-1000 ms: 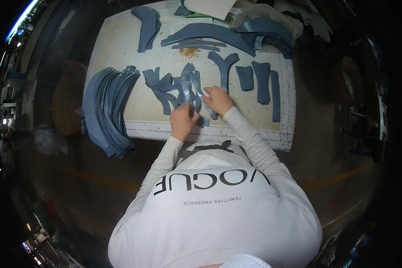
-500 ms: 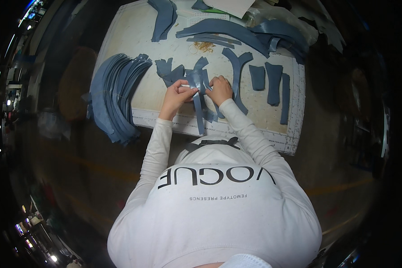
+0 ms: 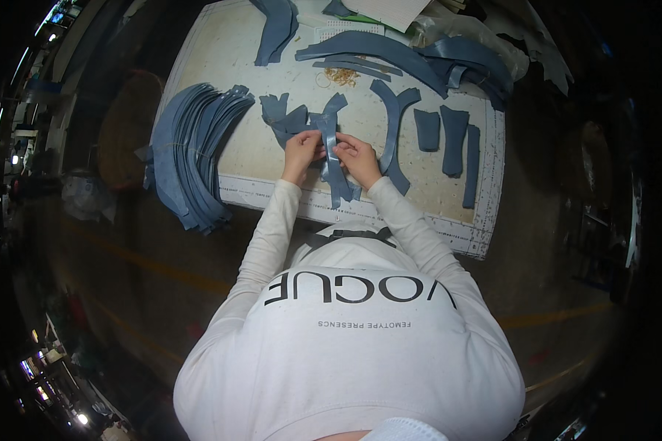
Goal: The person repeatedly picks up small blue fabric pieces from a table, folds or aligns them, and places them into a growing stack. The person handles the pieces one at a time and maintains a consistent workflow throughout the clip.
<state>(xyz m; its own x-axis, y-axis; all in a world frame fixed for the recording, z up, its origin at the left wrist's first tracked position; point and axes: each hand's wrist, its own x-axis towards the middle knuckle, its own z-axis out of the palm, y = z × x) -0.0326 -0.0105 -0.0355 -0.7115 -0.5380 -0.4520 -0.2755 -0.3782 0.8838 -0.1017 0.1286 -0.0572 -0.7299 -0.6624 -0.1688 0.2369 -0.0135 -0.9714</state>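
Observation:
Over the near middle of the table, my left hand [image 3: 301, 156] and my right hand [image 3: 357, 159] pinch a blue leather-like strip [image 3: 332, 152] from its two sides. Both hands have bent fingers, thumbs close to the strip's edges. A pale shine lies along part of the strip, and its lower end reaches toward the table's near edge. Beneath and just beyond it lie more blue cut pieces [image 3: 335, 105], partly hidden by the strip and my fingers. Left of those, folded blue pieces [image 3: 285, 117] lie past my left hand.
A thick fanned bundle of curved blue pieces [image 3: 187, 158] overhangs the table's left edge. Y-shaped pieces [image 3: 392, 125], short panels [image 3: 426, 130] and a narrow strip [image 3: 471, 165] lie right. Long curved pieces [image 3: 371, 50], yellowish rubber bands [image 3: 340, 76] and clear plastic [image 3: 438, 33] are farther back.
My hands have shifted along the strip, the left one coming closer to its edge and the right one turning its fingers inward. The strip's long hanging end now sits less far down.

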